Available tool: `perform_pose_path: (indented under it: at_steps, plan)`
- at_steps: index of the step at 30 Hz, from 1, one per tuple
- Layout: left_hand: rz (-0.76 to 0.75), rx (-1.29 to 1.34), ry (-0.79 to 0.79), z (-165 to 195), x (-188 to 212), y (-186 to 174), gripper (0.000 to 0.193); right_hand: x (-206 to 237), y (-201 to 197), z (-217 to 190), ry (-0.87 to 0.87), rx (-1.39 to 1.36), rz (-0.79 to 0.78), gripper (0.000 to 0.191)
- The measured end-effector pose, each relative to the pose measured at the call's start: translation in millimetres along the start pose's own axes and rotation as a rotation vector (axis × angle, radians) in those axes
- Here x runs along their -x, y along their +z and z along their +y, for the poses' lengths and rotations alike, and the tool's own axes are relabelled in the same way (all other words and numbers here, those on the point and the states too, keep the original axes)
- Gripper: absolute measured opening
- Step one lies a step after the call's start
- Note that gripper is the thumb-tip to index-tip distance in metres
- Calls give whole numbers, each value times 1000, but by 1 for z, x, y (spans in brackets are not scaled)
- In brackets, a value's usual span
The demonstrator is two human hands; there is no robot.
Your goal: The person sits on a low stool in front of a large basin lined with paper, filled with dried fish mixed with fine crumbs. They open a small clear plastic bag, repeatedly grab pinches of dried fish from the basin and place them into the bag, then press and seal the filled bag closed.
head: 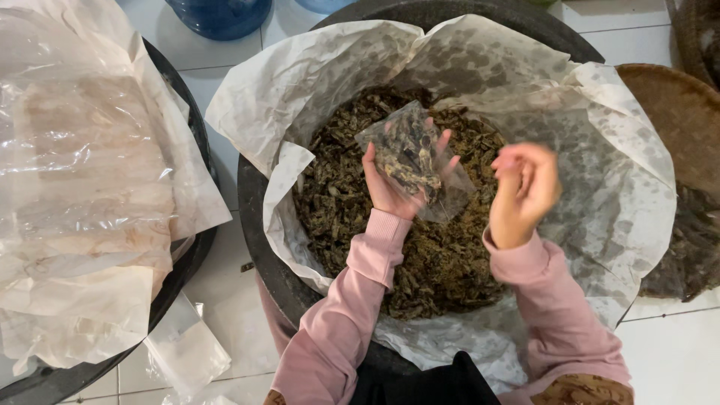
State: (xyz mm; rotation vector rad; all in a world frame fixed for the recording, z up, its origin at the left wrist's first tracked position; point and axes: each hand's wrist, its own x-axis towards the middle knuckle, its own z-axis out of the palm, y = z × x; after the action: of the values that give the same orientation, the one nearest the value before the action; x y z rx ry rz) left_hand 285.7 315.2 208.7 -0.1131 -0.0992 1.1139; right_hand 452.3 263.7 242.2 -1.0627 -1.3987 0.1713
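A: What has the left hand (391, 187) got?

B: A small clear plastic bag (415, 161), partly filled with dark dried leaf pieces. The bag lies across the open palm, fingers spread behind it and showing through the plastic. It sits above the middle of the big black basin (259, 225).

A: And the right hand (525, 193)?

B: Blurred. Fingers curled in towards the palm, loosely bunched. I can't tell whether anything is pinched in them. It hovers just right of the bag, not touching it, over the right half of the basin.

A: What is in the basin?

B: A heap of dried leaf pieces (352, 217), dark brown and olive, lying on crumpled white paper (600, 150) that lines the basin and folds out over its rim on every side. Both hands hang above the heap; pink sleeves (360, 300) come in over the basin's near rim.

A: Room around it?

B: Left of the basin, a narrow strip of white tiled floor (225, 300), then a second dark tub (187, 255) covered with clear plastic sheets (82, 172) and paper. A flat clear packet (184, 349) lies on the floor by the basin's near-left edge. Right of the basin, a brown woven tray (679, 112) touches the paper's edge. Beyond the basin's far rim, a blue jug (221, 15) stands close by.
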Motion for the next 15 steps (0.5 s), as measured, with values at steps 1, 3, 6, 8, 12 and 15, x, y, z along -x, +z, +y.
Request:
perform_pose_path:
  at_steps: [1,3,6,8,12,15]
  plan:
    - [47,-77,5,-1,2,0,76,-6,5,25,84,-79,29,6]
    - [38,-118,-8,-2,5,-1,76,-20,26,73,243,-150,75,7]
    - [-115,-20,-59,-5,3,-3,79,12,81,101,519,-345,-173,29]
    - [-178,31,-86,-5,3,-3,78,74,125,84,708,-1248,-189,45]
    - [-90,25,-103,-2,4,0,83,118,148,87,549,-652,-1080,56]
    - [-73,-20,-91,-2,6,2,83,138,182,90,-209,117,-1156,60]
